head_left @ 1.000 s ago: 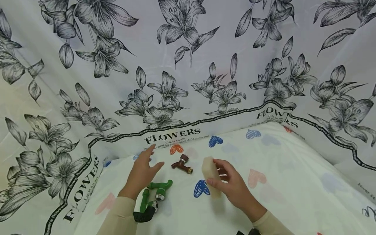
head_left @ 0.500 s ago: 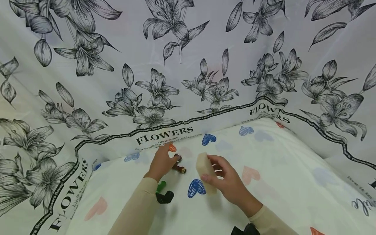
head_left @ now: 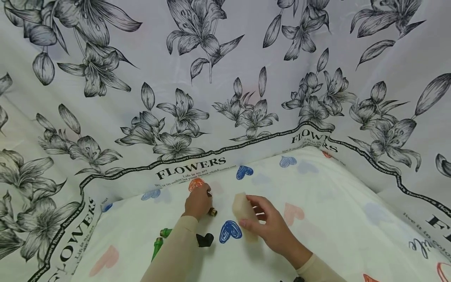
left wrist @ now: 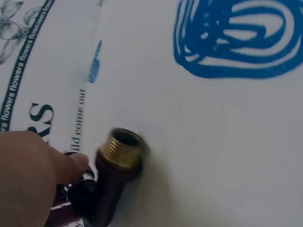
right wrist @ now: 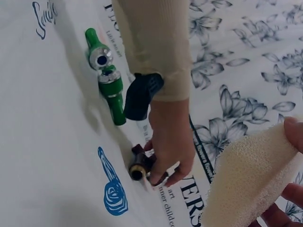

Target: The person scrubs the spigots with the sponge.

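Brown fitting (left wrist: pixel 112 182) pokes out from the pinching left hand (head_left: pixel 198 202); right hand (head_left: pixel 272 224) grips sponge (head_left: pixel 242 208).

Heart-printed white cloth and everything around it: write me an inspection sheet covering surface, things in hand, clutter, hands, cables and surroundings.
Surface: white cloth printed with blue, orange-red and pink hearts.
Things in hand: dark brown tube-shaped piece with a brass-coloured threaded end; cream porous sponge block.
Clutter: two green tubular pieces with shiny collars, partly hidden by the beige left sleeve in the head view.
Hands: left hand pinches the brown piece, whether lifted is unclear; right hand holds the sponge.
Cables: nothing seen.
Surroundings: white fabric with black flower print and lettering behind the cloth.
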`<state>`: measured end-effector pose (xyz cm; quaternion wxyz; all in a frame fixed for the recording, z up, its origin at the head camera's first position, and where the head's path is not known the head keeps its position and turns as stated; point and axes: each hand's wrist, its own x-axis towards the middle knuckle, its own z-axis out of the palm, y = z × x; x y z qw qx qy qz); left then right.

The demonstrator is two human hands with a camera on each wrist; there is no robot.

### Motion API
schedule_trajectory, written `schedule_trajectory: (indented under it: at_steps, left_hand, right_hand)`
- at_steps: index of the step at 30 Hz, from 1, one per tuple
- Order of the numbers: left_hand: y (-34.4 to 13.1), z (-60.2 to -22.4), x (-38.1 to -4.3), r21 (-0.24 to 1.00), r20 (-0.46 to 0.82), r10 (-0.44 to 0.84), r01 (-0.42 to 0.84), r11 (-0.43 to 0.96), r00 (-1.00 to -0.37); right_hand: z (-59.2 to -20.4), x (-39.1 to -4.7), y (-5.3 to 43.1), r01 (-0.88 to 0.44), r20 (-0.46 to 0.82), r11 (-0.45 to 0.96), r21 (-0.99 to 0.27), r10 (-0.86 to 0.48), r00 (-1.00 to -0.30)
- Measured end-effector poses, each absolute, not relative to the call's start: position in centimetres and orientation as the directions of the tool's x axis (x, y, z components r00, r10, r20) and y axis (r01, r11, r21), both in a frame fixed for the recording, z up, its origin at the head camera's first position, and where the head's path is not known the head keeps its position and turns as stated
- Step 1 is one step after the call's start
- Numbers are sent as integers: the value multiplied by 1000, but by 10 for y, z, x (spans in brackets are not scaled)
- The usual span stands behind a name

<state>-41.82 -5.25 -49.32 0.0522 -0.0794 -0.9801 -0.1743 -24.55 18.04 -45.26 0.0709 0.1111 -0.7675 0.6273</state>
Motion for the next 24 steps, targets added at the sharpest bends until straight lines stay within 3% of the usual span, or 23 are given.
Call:
schedule_trajectory:
  at_steps: [5, 9, 17, 21, 24]
  left_hand:
    - [-63, -465, -400, 398, 265, 171, 269, 877, -949]
    - [-74, -435, -384, 547, 345, 197, 367, 752, -918]
    - [-89, -394, -329, 896, 296, 228, 352, 269, -927]
    - [-83, -387, -300, 939, 309, 291, 338, 54, -905]
    - [-74, -380, -277, 935, 342, 312, 355, -16, -886]
  right_hand:
    - [-450, -244, 181, -254, 246, 192, -948, -64, -967]
    - [-446, -242, 179, -254, 247, 182, -950, -60, -967]
    - [-429, -231, 167, -288, 278, 122, -950, -92, -956]
    - [-418, -223, 155, -316, 302, 107, -943, -130, -944]
    - [-412, -215, 145, -358, 335, 122, -926, -175, -926]
